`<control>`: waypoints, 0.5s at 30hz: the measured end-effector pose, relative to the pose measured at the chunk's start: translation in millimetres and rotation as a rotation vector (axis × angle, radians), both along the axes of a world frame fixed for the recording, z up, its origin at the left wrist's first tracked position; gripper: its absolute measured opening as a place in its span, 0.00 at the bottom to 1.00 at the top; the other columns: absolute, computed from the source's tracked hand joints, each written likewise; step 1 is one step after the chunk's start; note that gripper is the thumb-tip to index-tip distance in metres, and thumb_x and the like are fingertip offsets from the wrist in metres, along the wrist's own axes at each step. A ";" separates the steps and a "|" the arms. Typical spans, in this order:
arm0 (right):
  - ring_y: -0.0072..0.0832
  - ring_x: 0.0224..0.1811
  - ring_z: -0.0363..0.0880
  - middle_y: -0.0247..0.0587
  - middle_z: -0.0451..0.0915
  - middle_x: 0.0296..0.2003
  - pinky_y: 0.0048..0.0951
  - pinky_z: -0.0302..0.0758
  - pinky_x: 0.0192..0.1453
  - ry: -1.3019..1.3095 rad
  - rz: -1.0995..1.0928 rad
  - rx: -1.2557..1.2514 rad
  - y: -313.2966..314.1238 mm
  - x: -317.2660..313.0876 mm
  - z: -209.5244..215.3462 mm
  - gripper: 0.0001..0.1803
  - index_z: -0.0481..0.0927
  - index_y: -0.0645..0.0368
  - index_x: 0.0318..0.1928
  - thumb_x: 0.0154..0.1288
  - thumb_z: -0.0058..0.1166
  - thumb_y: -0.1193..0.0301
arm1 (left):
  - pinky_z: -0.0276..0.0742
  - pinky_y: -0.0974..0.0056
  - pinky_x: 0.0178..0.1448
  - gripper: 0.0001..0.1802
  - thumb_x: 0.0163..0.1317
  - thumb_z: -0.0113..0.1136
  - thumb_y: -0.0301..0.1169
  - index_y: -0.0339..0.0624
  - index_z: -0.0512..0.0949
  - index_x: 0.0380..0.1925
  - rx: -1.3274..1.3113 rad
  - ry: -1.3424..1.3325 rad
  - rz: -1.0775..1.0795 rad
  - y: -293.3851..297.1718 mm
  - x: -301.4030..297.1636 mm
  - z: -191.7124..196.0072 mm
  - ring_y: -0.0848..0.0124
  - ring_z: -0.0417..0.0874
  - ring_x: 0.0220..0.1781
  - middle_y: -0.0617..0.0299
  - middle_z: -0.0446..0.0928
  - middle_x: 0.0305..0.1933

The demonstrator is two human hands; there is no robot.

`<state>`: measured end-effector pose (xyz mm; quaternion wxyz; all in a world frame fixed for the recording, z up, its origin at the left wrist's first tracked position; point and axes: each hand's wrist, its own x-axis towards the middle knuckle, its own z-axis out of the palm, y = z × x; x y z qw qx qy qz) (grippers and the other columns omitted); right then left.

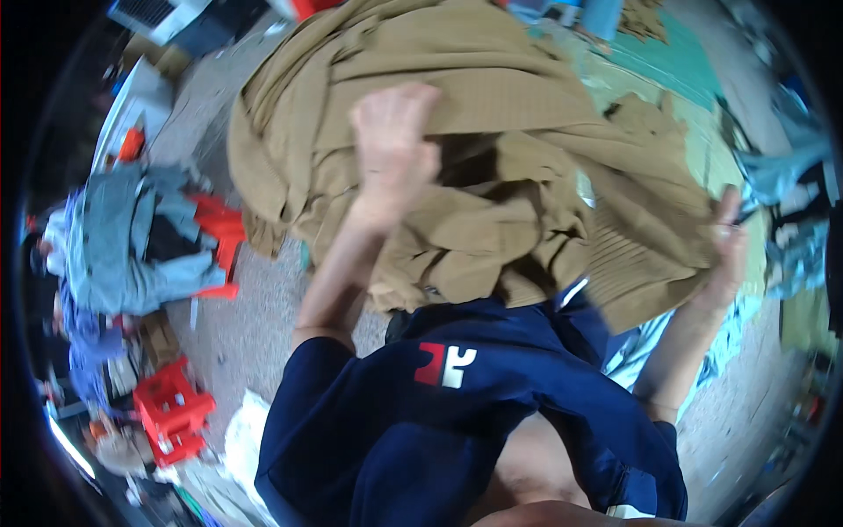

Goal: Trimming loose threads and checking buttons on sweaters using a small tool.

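While brown knit cloth [527,101] lies heaped before person's navy shirt [369,386], head view shows left hand [395,136] curled over ribbed band — cannot tell whether fingers pinch it. Right hand [727,255] blurred at cloth's right edge — cannot tell whether pinching.

Bright middle, motion-blurred fingers [728,211], edges bent and darkened

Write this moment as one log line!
left hand: curled, on brown knitwear; right hand: blurred, at knitwear's edge; left side: blue clothes
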<state>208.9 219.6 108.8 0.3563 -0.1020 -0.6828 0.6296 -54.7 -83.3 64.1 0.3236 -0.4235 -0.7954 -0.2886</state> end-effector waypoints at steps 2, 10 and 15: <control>0.30 0.54 0.70 0.37 0.71 0.44 0.35 0.63 0.65 0.161 -0.016 -0.155 25.2 60.9 30.9 0.22 0.68 0.60 0.47 0.66 0.58 0.57 | 0.64 0.53 0.58 0.34 0.33 0.54 0.14 0.43 0.75 0.49 -0.044 0.041 0.014 12.1 -23.0 9.4 0.55 0.72 0.56 0.55 0.75 0.51; 0.26 0.54 0.64 0.33 0.67 0.42 0.30 0.62 0.63 0.089 -0.231 0.016 59.4 243.5 21.6 0.14 0.70 0.56 0.46 0.65 0.57 0.67 | 0.73 0.69 0.58 0.18 0.65 0.45 0.16 0.32 0.79 0.51 0.172 -0.755 -0.628 61.8 -37.0 74.0 0.74 0.80 0.52 0.63 0.81 0.49; 0.24 0.54 0.68 0.31 0.71 0.42 0.28 0.58 0.63 -0.133 -0.438 0.234 62.3 277.3 10.2 0.11 0.75 0.60 0.47 0.68 0.55 0.69 | 0.74 0.63 0.61 0.20 0.71 0.52 0.37 0.32 0.79 0.53 0.325 -0.084 -0.623 118.2 -34.8 169.1 0.66 0.81 0.56 0.54 0.82 0.51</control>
